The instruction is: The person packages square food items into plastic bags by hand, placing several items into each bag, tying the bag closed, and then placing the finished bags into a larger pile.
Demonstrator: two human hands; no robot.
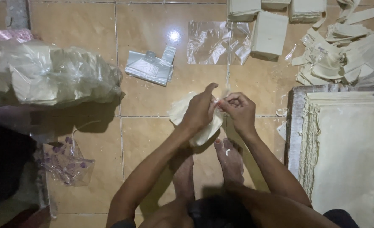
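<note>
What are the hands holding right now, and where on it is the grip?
Both the left hand and the right hand pinch the top of a pale packet in clear wrap, at its gathered upper end; the packet hangs below the left hand.

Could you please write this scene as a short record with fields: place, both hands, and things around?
place: tiled floor, seen from above
left hand: grips a pale packet
right hand: pinches the packet's top, fingertips meeting the left hand
feet: bare, below the hands
right side: sheet stack on a board
top right: cut strips, small blocks
left: big clear bag of pale packets
top middle: clear film, folded bags
</note>
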